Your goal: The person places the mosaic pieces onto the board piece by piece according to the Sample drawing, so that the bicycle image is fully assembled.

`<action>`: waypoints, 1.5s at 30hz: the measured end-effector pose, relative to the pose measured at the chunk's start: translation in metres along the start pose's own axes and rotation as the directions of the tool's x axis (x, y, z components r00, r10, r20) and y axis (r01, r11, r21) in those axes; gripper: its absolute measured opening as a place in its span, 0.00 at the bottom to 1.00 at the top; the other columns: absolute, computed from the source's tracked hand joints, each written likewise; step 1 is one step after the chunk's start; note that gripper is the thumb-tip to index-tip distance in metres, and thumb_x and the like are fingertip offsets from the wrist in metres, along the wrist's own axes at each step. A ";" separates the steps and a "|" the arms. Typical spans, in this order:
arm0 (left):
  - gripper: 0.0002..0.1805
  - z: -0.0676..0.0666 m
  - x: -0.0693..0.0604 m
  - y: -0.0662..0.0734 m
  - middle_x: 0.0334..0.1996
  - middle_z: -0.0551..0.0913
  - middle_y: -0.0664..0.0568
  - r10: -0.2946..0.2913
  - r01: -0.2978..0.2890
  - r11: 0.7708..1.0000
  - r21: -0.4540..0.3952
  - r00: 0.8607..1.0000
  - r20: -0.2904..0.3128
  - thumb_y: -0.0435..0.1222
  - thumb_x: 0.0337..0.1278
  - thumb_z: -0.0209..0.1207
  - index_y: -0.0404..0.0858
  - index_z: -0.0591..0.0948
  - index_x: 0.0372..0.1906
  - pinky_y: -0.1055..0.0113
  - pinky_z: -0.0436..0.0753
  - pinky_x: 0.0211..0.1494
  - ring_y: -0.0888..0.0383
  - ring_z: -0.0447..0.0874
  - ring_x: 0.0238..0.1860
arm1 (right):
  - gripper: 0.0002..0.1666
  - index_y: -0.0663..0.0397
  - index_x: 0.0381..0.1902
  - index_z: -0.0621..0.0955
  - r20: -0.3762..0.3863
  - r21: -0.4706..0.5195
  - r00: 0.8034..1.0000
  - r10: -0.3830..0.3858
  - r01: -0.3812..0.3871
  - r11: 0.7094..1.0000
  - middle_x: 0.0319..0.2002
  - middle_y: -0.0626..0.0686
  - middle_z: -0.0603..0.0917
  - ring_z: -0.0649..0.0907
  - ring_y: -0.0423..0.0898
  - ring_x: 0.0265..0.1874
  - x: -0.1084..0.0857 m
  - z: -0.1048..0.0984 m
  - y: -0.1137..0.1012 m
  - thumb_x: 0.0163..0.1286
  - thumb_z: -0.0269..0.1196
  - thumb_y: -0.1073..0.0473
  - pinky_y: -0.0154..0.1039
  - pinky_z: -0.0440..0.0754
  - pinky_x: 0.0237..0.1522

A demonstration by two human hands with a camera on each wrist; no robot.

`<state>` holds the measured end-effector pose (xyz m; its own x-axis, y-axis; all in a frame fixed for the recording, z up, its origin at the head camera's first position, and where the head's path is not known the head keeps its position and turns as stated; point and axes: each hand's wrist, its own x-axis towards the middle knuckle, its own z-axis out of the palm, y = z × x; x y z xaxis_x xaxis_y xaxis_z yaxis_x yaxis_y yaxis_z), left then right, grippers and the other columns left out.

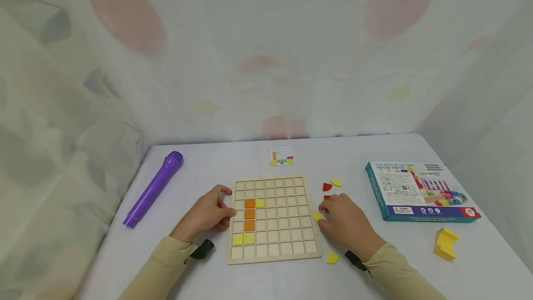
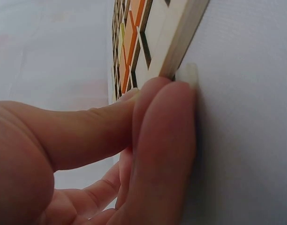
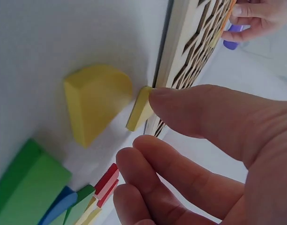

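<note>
"Why is our left hand (image 1: pixel 211 207) at the square pale-wood grid board (image 1: pixel 273 236)?"

"Probably to steady it on the white-covered table (image 1: pixel 341 154); our fingers there pinch its left rim."

"And our right hand (image 1: pixel 346 219)?"

"Its thumb touches a yellow quarter-round piece (image 3: pixel 139 109) at the board's right edge; the other fingers bend apart, pinching nothing we can see."

"We have 3 orange square pieces (image 1: pixel 250 214) in cells, whose ridges likely stop sliding."

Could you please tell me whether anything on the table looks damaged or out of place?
Nothing visible looks damaged or spilled. The only mild oddity is the yellow notched block, below the printed box in the head view: it is chunky and lies well apart from the wooden grid board.
</note>
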<state>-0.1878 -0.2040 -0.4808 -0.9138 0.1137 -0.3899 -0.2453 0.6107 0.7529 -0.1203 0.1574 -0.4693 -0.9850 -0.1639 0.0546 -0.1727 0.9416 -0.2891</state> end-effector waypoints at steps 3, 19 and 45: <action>0.34 0.000 0.000 0.000 0.38 0.82 0.42 0.004 -0.004 1.000 0.000 1.000 -0.003 0.32 0.65 0.73 0.43 0.72 0.72 0.61 0.92 0.30 0.52 0.88 0.27 | 0.12 0.53 0.43 0.91 0.010 -0.006 1.000 -0.006 0.006 1.000 0.38 0.47 0.86 0.77 0.44 0.40 -0.001 0.000 0.000 0.62 0.78 0.58 0.42 0.84 0.45; 0.34 0.000 -0.002 0.000 0.38 0.82 0.43 0.011 -0.011 1.000 0.004 1.000 -0.002 0.33 0.65 0.73 0.42 0.72 0.71 0.62 0.92 0.30 0.52 0.88 0.27 | 0.13 0.54 0.45 0.91 0.000 -0.038 0.997 -0.080 0.080 0.996 0.42 0.47 0.88 0.78 0.44 0.43 0.005 0.004 0.003 0.62 0.79 0.58 0.42 0.87 0.49; 0.33 -0.002 -0.004 0.001 0.38 0.83 0.42 0.016 -0.016 1.000 -0.023 1.000 0.012 0.33 0.65 0.73 0.42 0.72 0.72 0.61 0.92 0.31 0.52 0.88 0.27 | 0.11 0.48 0.46 0.92 0.034 0.042 0.937 -0.349 0.347 0.937 0.42 0.44 0.89 0.79 0.42 0.43 0.003 0.018 -0.104 0.66 0.77 0.54 0.36 0.86 0.46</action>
<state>-0.1850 -0.2053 -0.4779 -0.9137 0.1332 -0.3839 -0.2378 0.5909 0.7709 -0.1051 0.0534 -0.4566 -0.8625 -0.4919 0.1191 -0.5039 0.8129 -0.2921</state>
